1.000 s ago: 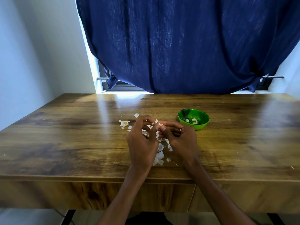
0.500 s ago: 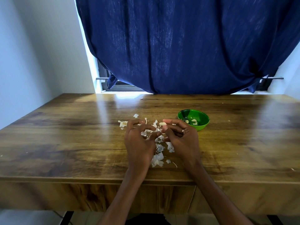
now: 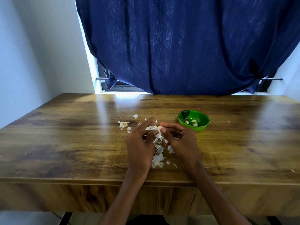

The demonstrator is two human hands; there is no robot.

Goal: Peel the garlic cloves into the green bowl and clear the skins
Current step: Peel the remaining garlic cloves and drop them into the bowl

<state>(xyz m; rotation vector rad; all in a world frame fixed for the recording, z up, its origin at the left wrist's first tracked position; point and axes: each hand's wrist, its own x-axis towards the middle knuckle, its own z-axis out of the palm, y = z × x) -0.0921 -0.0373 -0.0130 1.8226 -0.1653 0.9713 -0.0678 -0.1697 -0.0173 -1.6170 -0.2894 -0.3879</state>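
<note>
Wooden table [image 3: 65, 143]. Loose garlic skins [image 3: 123, 124] just left of the left hand. Left hand [image 3: 139, 143], pinching a strip of skin [image 3: 151, 127]. Skin pile [image 3: 158, 160] between both hands. Right hand [image 3: 181, 140], fingertips pinching a garlic clove [image 3: 159, 127] (hands nearly touching). Green bowl [image 3: 201, 127], holding peeled cloves [image 3: 191, 122], just right of the right hand.

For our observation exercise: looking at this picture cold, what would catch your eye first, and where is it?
Probably the big dark blue curtain filling the window behind the wooden table. Next, the left hand and right hand meeting at the table's middle, pinching a garlic clove above scattered white skins. Then the green bowl, just right of the hands, with a few peeled cloves inside.
</note>
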